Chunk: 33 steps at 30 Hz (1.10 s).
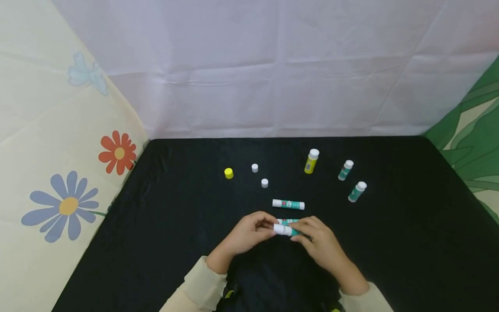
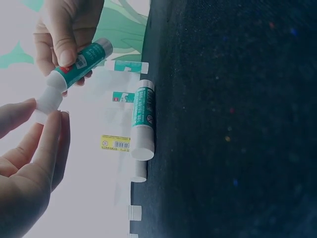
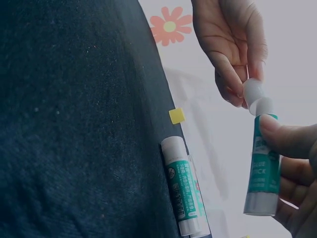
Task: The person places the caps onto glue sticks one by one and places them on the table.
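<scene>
Down at lower middle of the frame, left hand (image 1: 248,234) pinches a white cap (image 3: 253,90), right hand (image 1: 324,243) grips a green-and-white glue stick (image 3: 263,166).

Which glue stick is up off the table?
The green glue stick in the right hand; the left hand pinches the white cap at its end. Two other green glue sticks lie on the black table; three glue sticks stand farther back.

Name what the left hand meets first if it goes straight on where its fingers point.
Probably the glue stick in the right hand, just past the pinched white cap; whether they touch is unclear.
</scene>
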Each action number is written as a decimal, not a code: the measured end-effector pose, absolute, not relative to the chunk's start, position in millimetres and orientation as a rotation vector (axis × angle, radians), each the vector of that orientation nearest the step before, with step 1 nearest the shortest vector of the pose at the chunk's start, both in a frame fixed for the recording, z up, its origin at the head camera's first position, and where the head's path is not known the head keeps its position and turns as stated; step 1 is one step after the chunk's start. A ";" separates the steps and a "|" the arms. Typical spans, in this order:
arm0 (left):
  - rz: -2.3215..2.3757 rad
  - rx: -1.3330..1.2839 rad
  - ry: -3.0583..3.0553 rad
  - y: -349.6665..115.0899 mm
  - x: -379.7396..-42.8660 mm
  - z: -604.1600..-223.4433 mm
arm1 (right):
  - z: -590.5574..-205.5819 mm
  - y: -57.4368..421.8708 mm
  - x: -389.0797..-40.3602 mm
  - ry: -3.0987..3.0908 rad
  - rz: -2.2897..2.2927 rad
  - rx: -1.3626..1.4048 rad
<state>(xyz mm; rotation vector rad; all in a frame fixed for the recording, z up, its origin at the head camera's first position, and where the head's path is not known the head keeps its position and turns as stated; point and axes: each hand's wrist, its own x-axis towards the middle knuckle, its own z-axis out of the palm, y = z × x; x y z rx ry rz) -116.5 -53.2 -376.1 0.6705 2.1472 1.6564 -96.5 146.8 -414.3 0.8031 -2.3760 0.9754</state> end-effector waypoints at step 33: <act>1.632 0.675 2.160 -52.2 -115.8 -378.0 | -411.3 143.5 -94.6 -2.434 0.885 0.786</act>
